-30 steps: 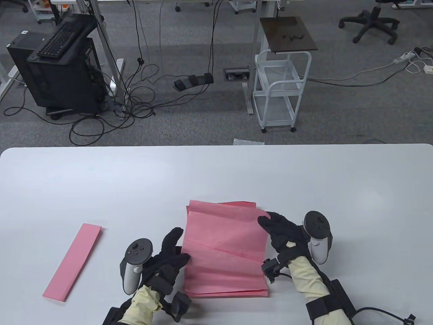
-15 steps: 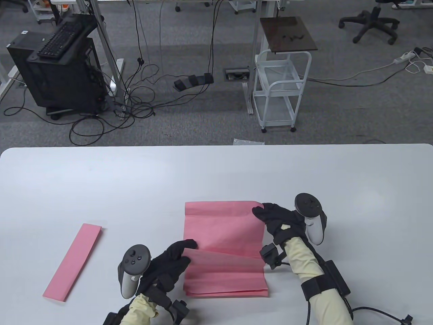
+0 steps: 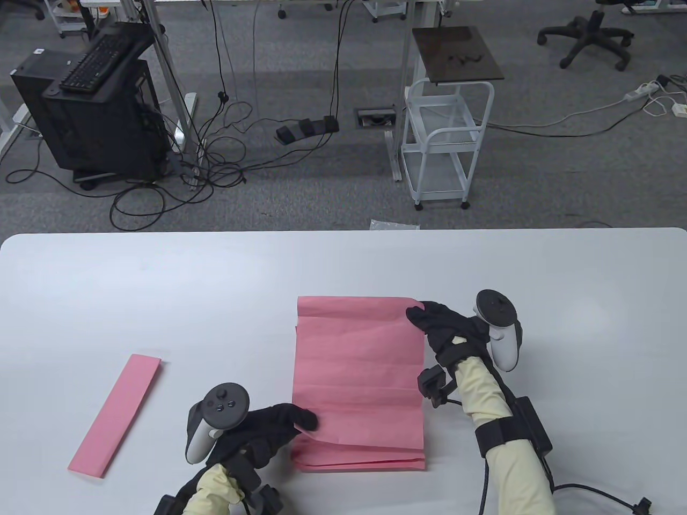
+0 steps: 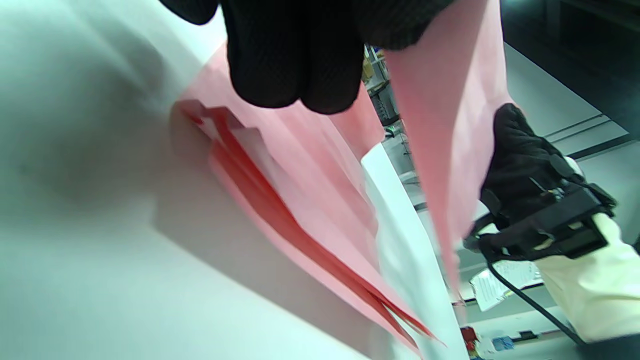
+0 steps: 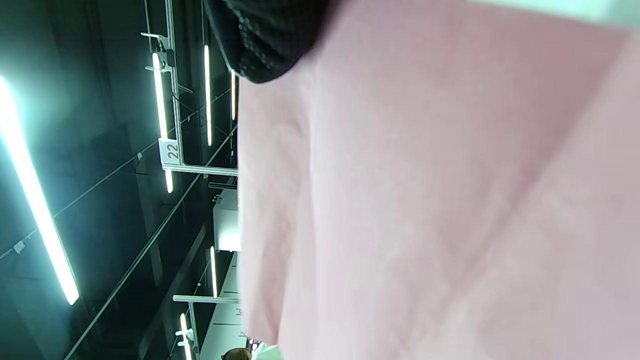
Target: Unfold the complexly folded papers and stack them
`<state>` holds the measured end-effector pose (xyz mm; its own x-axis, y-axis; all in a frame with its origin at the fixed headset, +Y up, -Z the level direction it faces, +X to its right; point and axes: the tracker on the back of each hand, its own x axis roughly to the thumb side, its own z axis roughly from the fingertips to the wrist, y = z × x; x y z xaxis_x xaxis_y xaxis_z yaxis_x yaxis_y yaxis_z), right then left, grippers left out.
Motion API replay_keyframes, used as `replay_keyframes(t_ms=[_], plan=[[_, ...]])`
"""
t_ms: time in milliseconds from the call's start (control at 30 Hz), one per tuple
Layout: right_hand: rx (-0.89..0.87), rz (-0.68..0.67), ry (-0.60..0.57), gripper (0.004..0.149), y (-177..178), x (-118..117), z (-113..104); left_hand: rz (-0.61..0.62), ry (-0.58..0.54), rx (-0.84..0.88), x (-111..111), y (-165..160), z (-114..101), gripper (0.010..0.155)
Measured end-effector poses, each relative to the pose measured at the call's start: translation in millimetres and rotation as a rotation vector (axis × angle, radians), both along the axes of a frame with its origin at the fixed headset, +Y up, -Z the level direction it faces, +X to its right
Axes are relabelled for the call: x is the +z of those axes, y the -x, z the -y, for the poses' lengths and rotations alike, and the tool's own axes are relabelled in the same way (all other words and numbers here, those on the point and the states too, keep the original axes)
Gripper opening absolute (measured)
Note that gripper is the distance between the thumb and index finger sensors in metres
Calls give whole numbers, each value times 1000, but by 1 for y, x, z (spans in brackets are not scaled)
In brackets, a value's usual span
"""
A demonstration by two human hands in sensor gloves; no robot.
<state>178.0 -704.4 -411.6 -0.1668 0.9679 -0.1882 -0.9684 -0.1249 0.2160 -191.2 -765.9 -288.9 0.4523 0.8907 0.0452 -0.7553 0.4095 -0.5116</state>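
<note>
- Table view: a pink sheet (image 3: 358,370) is partly unfolded on the near middle of the white table (image 3: 161,284). The right hand (image 3: 448,330) pinches its far right corner and holds it raised and pulled away, which I judge is meant to draw the folds open. The left hand (image 3: 268,426) has its fingers curled on the sheet's near left edge, probably as an anchor so the paper stretches rather than slides. Below that hand, folded layers are stacked flat at the near edge. A second folded pink strip (image 3: 115,416) lies well apart to the left, untouched, likely next in line.
- Left wrist view: gloved fingertips (image 4: 295,65) close on the pink sheet (image 4: 440,110) from above; it rises clear of the table, and the creased layers (image 4: 300,220) beneath fan out reddish. The right hand (image 4: 525,165) shows at the sheet's other edge.
- Right wrist view: the pink sheet (image 5: 425,200) fills most of the frame, seen from underneath against ceiling lights, so the held corner is well lifted. A fingertip (image 5: 270,40) presses on it at the top; the thumb is hidden.
</note>
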Motion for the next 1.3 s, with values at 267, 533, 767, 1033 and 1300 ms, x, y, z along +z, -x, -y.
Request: replay_keyframes(t_ms=[267, 533, 767, 1033, 1300], plan=[[7, 12, 10, 40, 4, -1, 5, -82, -41, -17, 1, -1, 1, 43], [-1, 46, 6, 40, 1, 0, 7, -119, -94, -90, 2, -8, 3, 67], [41, 59, 26, 40, 2, 0, 15, -93, -252, -311, 11, -18, -2, 39], [86, 72, 82, 40, 7, -6, 38, 68, -194, -336, 7, -22, 4, 39], [88, 48, 114, 41, 9, -12, 53, 179, -92, -423, 6, -37, 15, 45]])
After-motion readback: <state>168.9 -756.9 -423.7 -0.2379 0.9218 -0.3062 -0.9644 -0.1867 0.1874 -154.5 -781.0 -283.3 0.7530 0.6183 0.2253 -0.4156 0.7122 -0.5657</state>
